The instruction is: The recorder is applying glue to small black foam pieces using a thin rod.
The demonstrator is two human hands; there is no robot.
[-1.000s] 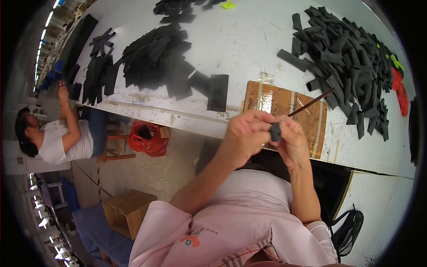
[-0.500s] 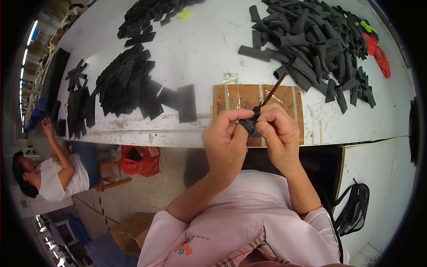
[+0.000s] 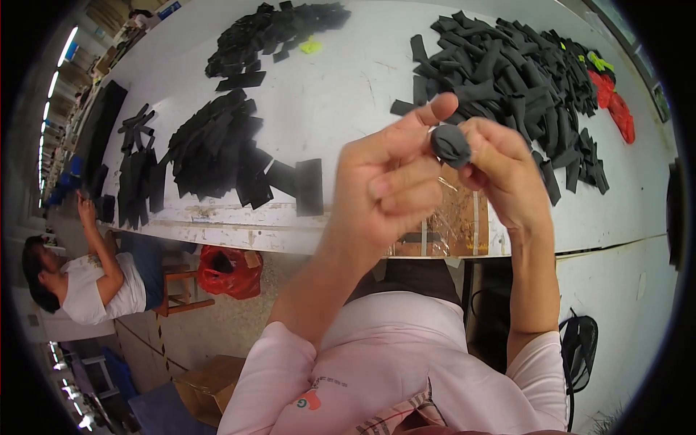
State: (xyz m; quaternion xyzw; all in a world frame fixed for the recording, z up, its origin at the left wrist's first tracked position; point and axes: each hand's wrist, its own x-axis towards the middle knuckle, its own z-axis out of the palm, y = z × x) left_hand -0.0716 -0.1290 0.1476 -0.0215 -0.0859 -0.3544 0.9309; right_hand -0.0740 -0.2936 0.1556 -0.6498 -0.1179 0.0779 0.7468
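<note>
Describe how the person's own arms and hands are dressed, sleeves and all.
Both forearms are bare. The left hand and right hand wear no gloves, and no rings or watch show. Short pale pink sleeves end above the elbows, part of a pink top with a small printed mark on its front.

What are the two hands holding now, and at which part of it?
A small dark folded piece, pinched at its edges between the left hand on one side and the right hand on the other, raised above the white table.
</note>
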